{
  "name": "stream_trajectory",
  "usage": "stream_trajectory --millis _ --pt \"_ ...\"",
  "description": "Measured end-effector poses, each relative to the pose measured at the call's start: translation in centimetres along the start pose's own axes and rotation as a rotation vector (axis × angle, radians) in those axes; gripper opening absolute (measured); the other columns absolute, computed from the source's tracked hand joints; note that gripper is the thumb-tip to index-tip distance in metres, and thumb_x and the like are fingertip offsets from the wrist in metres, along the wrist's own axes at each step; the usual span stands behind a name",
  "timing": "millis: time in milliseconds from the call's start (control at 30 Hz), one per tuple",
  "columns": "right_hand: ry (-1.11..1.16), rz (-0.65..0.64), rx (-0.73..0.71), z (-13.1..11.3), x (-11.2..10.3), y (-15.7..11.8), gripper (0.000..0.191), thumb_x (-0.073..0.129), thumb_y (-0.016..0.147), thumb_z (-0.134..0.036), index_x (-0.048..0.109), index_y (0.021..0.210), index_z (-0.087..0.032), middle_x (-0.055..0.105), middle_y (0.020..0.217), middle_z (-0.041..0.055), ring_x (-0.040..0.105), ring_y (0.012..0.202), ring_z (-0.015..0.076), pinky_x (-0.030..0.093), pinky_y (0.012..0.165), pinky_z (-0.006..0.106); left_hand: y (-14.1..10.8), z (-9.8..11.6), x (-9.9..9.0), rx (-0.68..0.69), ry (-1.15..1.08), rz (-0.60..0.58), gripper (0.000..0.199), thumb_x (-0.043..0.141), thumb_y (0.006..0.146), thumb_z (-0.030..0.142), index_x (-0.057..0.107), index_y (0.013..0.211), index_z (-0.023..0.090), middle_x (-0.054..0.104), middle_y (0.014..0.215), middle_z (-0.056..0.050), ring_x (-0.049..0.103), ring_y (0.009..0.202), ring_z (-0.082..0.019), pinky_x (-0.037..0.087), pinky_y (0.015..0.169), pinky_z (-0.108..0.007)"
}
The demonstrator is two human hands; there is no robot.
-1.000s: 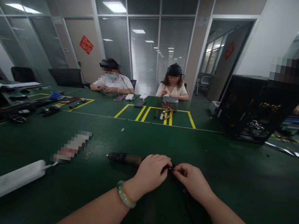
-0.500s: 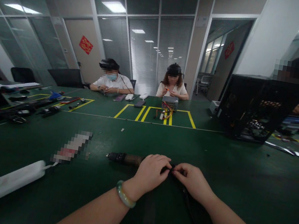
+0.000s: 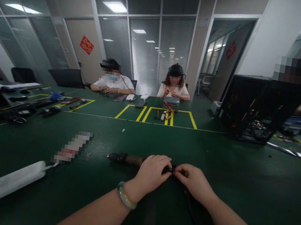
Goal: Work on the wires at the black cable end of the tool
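Observation:
A dark cylindrical power tool (image 3: 132,160) lies on the green table, its narrow metal tip toward the left. Wrapped over its right end is my left hand (image 3: 153,171), with a jade-coloured bangle (image 3: 126,196) on the wrist. Close by on the right, my right hand (image 3: 195,180) pinches the end of a black cable (image 3: 190,207), which runs down toward the near edge. Between the fingertips of both hands a small dark part of the tool or cable shows; its details are too small to tell.
A white power strip (image 3: 3,187) lies at the near left, tools (image 3: 27,108) at the far left. A black computer case (image 3: 251,111) stands at right. Two people sit across the table (image 3: 102,119), another behind the case.
The fingertips of both hands have shifted slightly, and a little more of the dark part shows between them. Behind the case, the person's head and hand have moved a little.

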State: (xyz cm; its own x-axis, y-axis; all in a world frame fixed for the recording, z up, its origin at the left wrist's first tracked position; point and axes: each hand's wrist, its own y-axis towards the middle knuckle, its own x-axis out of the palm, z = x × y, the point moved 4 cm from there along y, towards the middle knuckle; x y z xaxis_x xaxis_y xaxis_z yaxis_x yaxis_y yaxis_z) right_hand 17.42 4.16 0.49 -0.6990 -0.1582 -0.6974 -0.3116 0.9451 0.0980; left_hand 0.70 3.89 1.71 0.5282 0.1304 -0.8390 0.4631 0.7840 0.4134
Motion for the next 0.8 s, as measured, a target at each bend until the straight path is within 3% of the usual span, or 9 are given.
stream_trajectory --millis 400,533,800 --pt "0.011 -0.008 -0.006 -0.02 0.11 0.03 0.019 0.056 0.087 -0.035 0.071 0.087 -0.024 0.070 0.088 0.0004 0.060 0.078 0.0177 0.041 0.068 0.028 0.07 -0.04 0.04 0.096 0.082 -0.011 0.015 0.059 0.089 0.024 0.069 0.100 0.028 0.063 0.116 0.000 0.056 0.108 -0.019 0.040 0.099 -0.039" --pt "0.008 -0.014 0.004 -0.17 0.00 -0.07 0.020 0.056 0.087 -0.036 0.071 0.087 -0.024 0.070 0.088 0.0008 0.061 0.078 0.0183 0.041 0.068 0.028 0.08 0.22 -0.05 0.081 0.079 0.001 0.017 0.060 0.088 0.022 0.064 0.105 0.027 0.064 0.112 0.001 0.057 0.106 -0.017 0.036 0.103 -0.040" --pt "0.023 -0.016 -0.009 -0.38 -0.13 -0.08 0.018 0.056 0.087 -0.034 0.072 0.089 -0.024 0.070 0.093 0.0011 0.061 0.083 0.0188 0.043 0.073 0.029 0.03 0.46 -0.02 0.058 0.096 -0.019 0.011 0.063 0.084 0.018 0.062 0.094 0.023 0.065 0.104 -0.001 0.057 0.102 -0.019 0.043 0.094 -0.037"
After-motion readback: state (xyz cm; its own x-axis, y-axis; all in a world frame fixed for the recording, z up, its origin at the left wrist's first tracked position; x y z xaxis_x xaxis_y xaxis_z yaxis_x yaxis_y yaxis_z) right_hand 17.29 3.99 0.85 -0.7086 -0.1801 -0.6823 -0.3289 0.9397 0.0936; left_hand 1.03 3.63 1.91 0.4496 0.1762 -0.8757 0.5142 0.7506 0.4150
